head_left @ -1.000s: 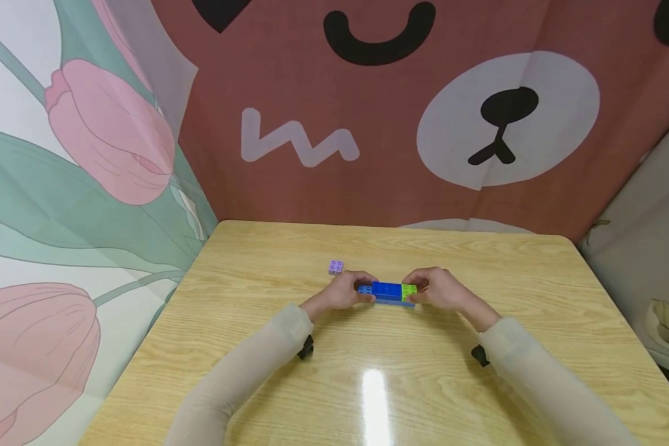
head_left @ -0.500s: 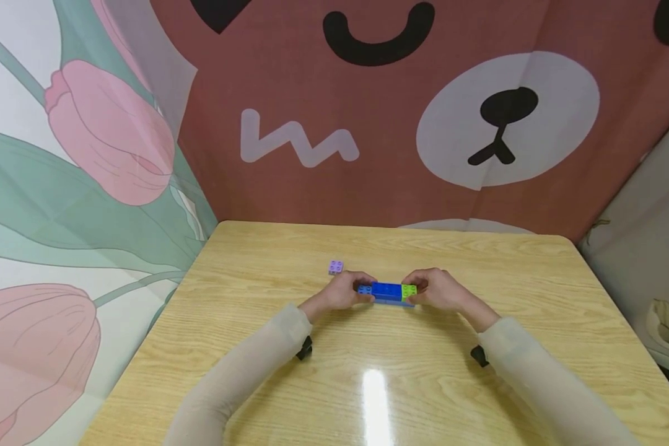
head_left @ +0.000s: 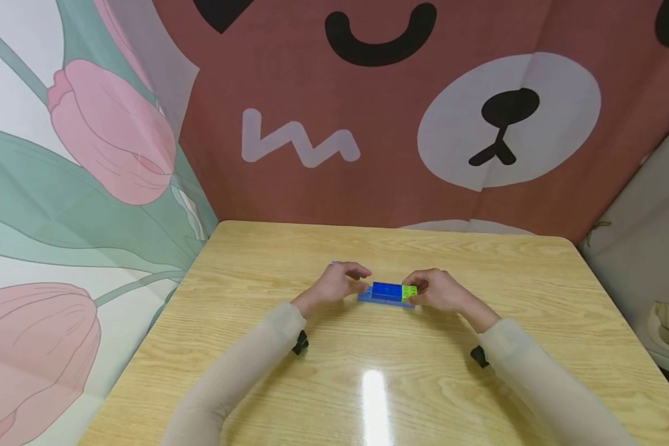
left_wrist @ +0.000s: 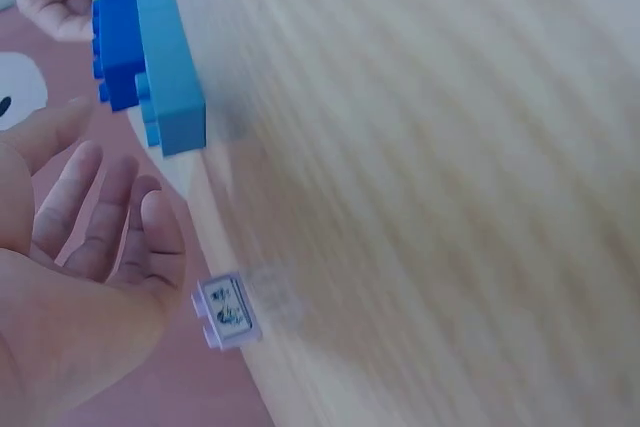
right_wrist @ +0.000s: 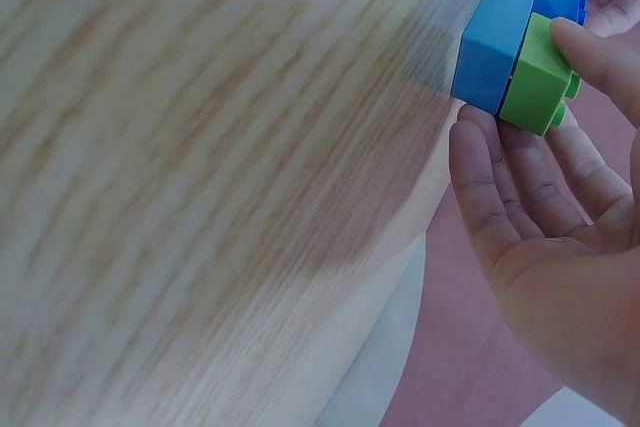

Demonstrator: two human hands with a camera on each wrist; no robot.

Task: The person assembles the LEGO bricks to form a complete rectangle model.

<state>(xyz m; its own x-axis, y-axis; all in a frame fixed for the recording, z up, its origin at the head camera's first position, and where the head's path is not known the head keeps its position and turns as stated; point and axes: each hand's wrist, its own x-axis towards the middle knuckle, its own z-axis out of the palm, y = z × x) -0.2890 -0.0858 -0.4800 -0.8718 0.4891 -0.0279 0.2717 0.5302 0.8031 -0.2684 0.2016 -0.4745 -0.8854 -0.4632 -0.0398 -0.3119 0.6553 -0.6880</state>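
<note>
A row of light blue bricks (right_wrist: 495, 32) lies on the table, with a dark blue brick (head_left: 387, 291) and a lime green brick (right_wrist: 540, 75) on top. My right hand (head_left: 443, 291) pinches the green brick at the right end, the thumb on its near side. Just off the left end hovers my left hand (head_left: 336, 286), thumb and fingers spread and holding nothing. In the left wrist view, bare studs show on the light blue row (left_wrist: 172, 57) beside the dark blue brick. A small purple brick (left_wrist: 228, 312) with a printed side lies near the left hand, mostly hidden by it in the head view.
The wooden table (head_left: 312, 396) extends around the bricks, its rear edge near a cloth backdrop (head_left: 290, 192) with a bear print. A flowered cloth (head_left: 111, 241) hangs along the left side. Black wrist devices (head_left: 301, 342) sit under both sleeves.
My left hand has let go of the left end of the bricks and moved slightly up and left, covering most of the purple brick in the head view. The right hand stays put.
</note>
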